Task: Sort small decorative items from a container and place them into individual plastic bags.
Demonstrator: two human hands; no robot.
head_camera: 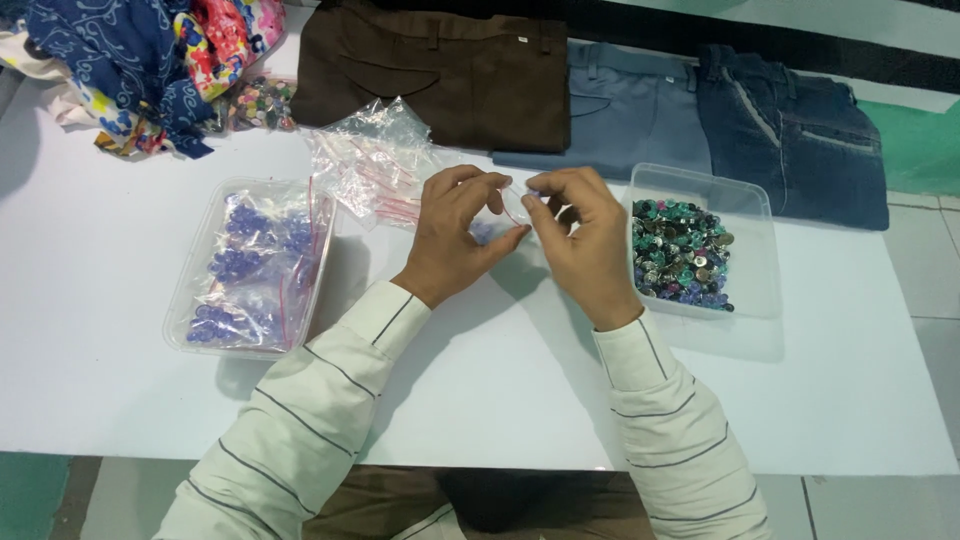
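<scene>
My left hand (455, 235) and my right hand (585, 240) meet over the middle of the white table (100, 330). Together they pinch a small clear zip bag (508, 208) with a red seal line; bluish buttons show through it between my fingers. A clear tub (755, 300) of mixed blue, green and silver buttons stands just right of my right hand. Left of my left hand sits a clear tray (190, 300) of filled bags of blue buttons.
A pile of empty clear zip bags (370, 160) lies behind my left hand. Folded brown trousers (450, 75), grey-blue trousers (630, 115) and dark jeans (800, 130) line the far edge. Patterned cloth (140, 60) and loose coloured buttons (255, 105) are at far left.
</scene>
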